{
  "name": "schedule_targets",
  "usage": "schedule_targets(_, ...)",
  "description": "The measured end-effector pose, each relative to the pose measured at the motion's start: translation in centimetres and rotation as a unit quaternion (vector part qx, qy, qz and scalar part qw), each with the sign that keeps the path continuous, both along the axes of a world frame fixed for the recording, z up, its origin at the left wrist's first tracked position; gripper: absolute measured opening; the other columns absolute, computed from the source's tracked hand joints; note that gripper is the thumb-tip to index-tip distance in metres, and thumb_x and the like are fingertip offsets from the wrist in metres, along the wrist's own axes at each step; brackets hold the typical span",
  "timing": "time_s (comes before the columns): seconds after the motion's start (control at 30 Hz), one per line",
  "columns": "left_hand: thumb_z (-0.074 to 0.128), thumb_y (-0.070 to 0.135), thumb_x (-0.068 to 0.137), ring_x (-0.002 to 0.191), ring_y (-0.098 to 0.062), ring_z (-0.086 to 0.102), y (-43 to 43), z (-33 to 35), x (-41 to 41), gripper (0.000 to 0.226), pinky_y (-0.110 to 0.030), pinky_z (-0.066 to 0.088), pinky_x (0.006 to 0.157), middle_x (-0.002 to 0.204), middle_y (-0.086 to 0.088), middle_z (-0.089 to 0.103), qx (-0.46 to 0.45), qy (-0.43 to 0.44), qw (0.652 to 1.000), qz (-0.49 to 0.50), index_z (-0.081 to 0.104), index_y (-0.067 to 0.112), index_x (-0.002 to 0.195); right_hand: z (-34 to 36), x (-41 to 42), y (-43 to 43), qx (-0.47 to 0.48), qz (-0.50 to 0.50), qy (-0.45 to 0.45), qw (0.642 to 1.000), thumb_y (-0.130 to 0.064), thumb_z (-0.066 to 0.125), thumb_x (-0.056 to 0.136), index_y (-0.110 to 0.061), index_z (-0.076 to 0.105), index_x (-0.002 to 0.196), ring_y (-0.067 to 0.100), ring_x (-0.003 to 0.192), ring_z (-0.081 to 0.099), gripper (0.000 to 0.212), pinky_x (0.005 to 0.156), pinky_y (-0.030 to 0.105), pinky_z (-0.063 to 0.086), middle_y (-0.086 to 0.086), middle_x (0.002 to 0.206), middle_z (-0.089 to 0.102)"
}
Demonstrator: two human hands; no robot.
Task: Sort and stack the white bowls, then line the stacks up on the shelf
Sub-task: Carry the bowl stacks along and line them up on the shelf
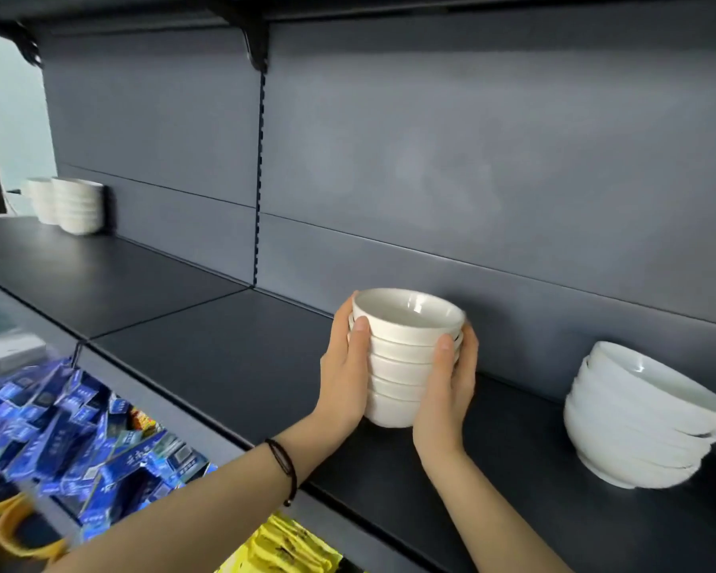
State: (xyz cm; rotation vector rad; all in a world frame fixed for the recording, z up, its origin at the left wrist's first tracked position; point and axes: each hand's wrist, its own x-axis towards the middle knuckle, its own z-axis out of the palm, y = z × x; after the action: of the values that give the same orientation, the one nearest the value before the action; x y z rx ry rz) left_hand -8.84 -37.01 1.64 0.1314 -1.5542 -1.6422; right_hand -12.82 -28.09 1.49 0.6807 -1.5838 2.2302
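past blurred blue packets (58,440), with both forearms cut off at the bottom edge, the left hand (346,378) and right hand (447,390) clasp opposite sides of a stack of small white bowls (402,357) on or just over the dark shelf (224,345), with a wider bowl stack (637,423) to its right and dim stacks (79,204) far left.

Glossy, seemingly ceramic bowls (406,357); matt dark shelf (224,353), perhaps metal.

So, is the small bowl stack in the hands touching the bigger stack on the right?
Apart. The head view shows bare dark shelf between the held stack and the bigger stack, beyond the right hand.
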Motion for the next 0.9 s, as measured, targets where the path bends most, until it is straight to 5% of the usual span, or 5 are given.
schedule_targets(0.23,0.036,0.066,0.080,0.106,0.014,0.057,-3.6,1.2,3.7,0.067,-0.017,0.043,0.089,0.114,0.030,0.062,-0.006,-0.002,0.999,0.036,0.045,0.038,0.139,1.3,3.2,-3.9,0.009,0.036,-0.005,0.999,-0.065,0.045,0.082,-0.031,0.049,0.133,0.006,0.114,0.060,0.062,0.098,0.037,0.051,-0.013,0.126,0.061)
schedule_targets(0.47,0.036,0.065,0.078,0.100,0.015,0.058,-10.4,2.1,8.3,0.062,-0.015,0.043,0.084,0.106,0.032,0.064,0.015,0.008,0.997,0.081,0.049,0.040,0.134,2.5,7.0,-11.0,0.030,0.086,-0.003,0.996,-0.069,0.043,0.076,-0.029,0.050,0.131,-0.001,0.096,0.064,0.069,0.071,0.017,0.052,-0.010,0.117,0.063)
schedule_targets(0.77,0.036,0.050,0.096,0.087,0.031,0.051,-24.5,3.6,15.7,0.042,0.007,0.036,0.066,0.096,0.041,0.059,-0.008,-0.002,0.992,0.127,0.044,0.044,0.136,3.6,13.3,-25.9,0.032,0.120,-0.030,0.992,-0.075,0.040,0.070,-0.039,0.046,0.132,0.013,0.103,0.065,0.073,0.087,0.043,0.057,-0.007,0.123,0.062)
schedule_targets(0.9,0.032,0.055,0.093,0.088,0.036,0.045,-30.7,3.8,18.6,0.045,0.005,0.035,0.071,0.100,0.045,0.051,-0.019,-0.020,0.989,0.147,0.041,0.049,0.137,3.6,16.1,-32.4,0.023,0.120,-0.026,0.992,-0.071,0.040,0.072,-0.034,0.046,0.134,0.008,0.105,0.063,0.073,0.087,0.033,0.056,-0.007,0.123,0.061)
